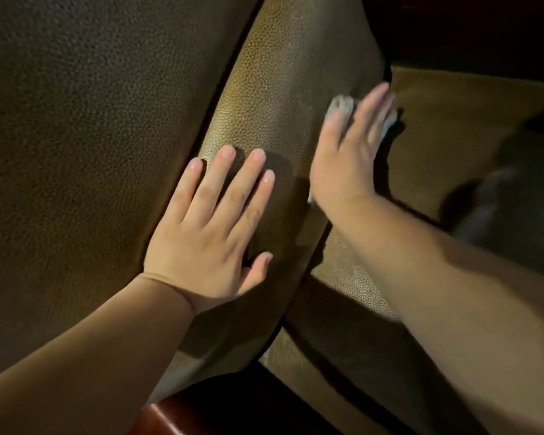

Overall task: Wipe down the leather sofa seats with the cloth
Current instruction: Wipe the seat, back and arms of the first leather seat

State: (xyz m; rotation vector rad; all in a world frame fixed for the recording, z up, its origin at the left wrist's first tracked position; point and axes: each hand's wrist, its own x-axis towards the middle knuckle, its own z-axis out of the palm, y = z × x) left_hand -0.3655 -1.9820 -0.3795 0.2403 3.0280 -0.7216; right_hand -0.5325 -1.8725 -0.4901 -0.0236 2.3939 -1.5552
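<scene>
A brown pebbled leather sofa cushion (274, 76) runs up the middle of the view, with a larger leather panel (85, 127) to its left. My left hand (214, 227) lies flat on the cushion's lower part, fingers straight and spread. My right hand (349, 152) presses a small pale cloth (343, 105) against the cushion's right side with straight fingers; it is blurred. Most of the cloth is hidden under the palm, with bits showing by the fingertips and at the wrist.
A lower leather seat surface (453, 120) spreads to the right, with a dark rounded shape (509, 215) on it in shadow. A reddish wooden edge (167, 419) shows at the bottom. The top right corner is dark.
</scene>
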